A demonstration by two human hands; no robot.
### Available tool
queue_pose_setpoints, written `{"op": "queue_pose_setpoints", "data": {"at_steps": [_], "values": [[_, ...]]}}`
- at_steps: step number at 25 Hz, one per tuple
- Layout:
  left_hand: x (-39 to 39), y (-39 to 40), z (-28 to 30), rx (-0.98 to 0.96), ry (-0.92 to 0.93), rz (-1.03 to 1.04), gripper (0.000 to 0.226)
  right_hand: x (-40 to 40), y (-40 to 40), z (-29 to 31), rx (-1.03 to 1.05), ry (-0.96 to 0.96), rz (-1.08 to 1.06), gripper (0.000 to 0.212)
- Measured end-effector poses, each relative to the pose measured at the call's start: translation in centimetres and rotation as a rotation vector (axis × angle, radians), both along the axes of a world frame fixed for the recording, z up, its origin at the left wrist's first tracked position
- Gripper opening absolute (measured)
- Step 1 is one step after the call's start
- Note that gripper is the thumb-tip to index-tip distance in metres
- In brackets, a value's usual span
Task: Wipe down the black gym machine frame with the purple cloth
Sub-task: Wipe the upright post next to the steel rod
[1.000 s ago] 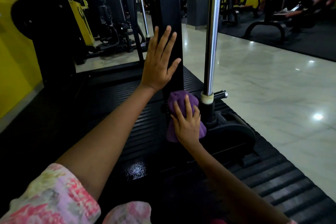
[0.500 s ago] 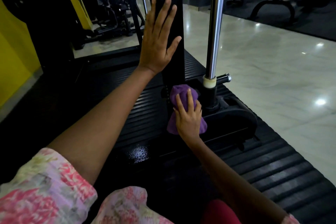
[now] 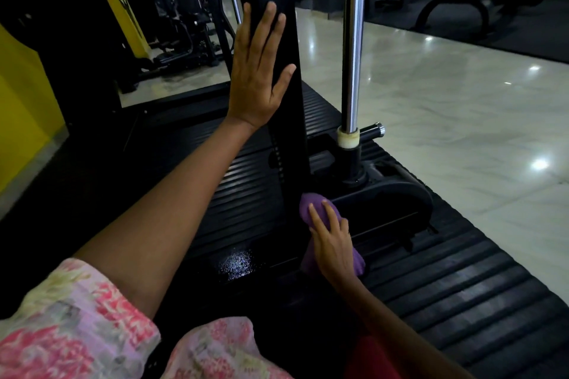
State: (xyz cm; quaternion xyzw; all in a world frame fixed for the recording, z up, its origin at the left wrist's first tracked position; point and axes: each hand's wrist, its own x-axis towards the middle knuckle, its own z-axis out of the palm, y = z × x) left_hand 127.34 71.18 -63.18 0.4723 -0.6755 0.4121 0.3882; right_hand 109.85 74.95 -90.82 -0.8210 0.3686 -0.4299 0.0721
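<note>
The black gym machine frame (image 3: 291, 120) rises as an upright post from a black base at the centre. My left hand (image 3: 257, 71) lies flat against the post's left face, fingers spread, holding nothing. My right hand (image 3: 332, 240) presses the bunched purple cloth (image 3: 311, 204) against the foot of the post where it meets the rounded black base (image 3: 391, 203). Most of the cloth is under my fingers; its top and lower right edge show.
A chrome guide rod (image 3: 352, 40) stands just right of the post, with a white collar and a short chrome pin at its bottom. Ribbed black rubber matting (image 3: 446, 295) surrounds the base, with a wet patch (image 3: 235, 264). Pale tiled floor (image 3: 462, 117) lies to the right, other machines behind.
My right hand has slid the purple cloth down the post to its foot at the base. My left hand stays flat on the post.
</note>
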Motion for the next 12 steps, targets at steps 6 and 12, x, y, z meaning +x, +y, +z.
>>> {"op": "queue_pose_setpoints", "data": {"at_steps": [6, 12], "values": [[0.1, -0.1, -0.1, -0.022, -0.009, 0.016, 0.063, 5.1, -1.3, 11.7, -0.038, -0.409, 0.049, 0.045], [-0.1, 0.0, -0.1, -0.044, -0.031, 0.019, 0.062, 4.1, -1.1, 5.8, 0.143, -0.415, 0.085, 0.050]]}}
